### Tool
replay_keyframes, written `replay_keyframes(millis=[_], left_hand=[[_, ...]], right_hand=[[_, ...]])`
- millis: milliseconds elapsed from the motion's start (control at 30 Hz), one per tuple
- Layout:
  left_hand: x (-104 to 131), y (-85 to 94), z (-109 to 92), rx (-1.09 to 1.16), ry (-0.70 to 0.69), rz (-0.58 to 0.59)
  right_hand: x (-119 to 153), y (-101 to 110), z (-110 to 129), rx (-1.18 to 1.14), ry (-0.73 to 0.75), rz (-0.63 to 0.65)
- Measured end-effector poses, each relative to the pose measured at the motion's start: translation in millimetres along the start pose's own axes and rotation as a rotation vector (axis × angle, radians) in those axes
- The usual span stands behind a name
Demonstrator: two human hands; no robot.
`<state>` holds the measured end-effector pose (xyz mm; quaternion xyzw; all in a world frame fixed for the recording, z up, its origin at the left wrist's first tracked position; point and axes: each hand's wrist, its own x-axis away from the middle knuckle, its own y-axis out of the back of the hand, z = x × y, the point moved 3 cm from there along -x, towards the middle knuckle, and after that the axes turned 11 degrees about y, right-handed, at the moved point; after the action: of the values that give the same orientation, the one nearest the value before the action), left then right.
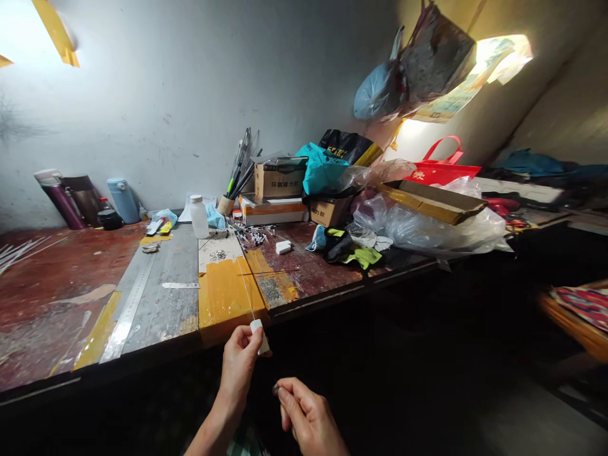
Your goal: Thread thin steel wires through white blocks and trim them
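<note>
My left hand (239, 358) is pinched on a small white block (257, 326) just in front of the table's front edge. A thin pale line, thread or wire (251, 303), runs from the block back over the yellow-taped board (228, 294). Below and to the right, my right hand (306, 411) is closed, with thumb and forefinger pressed together. Something small and dark shows at its fingertips, too blurred to name. On the table lies a similar white block (284, 247), near a scatter of small black and white pieces (256, 237).
A metal ruler (128, 310) lies on the grey board (166, 310). Farther back stand a white bottle (199, 218), a blue flask (122, 199) and a cardboard box (279, 179). Gloves (358, 253) and plastic bags (427, 225) lie to the right. A stool (577, 320) stands at far right.
</note>
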<state>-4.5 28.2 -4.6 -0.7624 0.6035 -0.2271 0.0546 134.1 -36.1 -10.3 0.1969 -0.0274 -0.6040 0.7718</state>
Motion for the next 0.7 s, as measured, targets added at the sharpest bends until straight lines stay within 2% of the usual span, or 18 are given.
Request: replay_keyframes(millis=[433,700], left_hand=[[5,-1.8,11,-0.032,-0.002,0.024],[1,-2.1,7,0.009,0.015,0.026]], right_hand=[[-23,-7,-3,0.037,0.087,0.009],[-21,-5,-5,-0.001,-0.003,-0.010]])
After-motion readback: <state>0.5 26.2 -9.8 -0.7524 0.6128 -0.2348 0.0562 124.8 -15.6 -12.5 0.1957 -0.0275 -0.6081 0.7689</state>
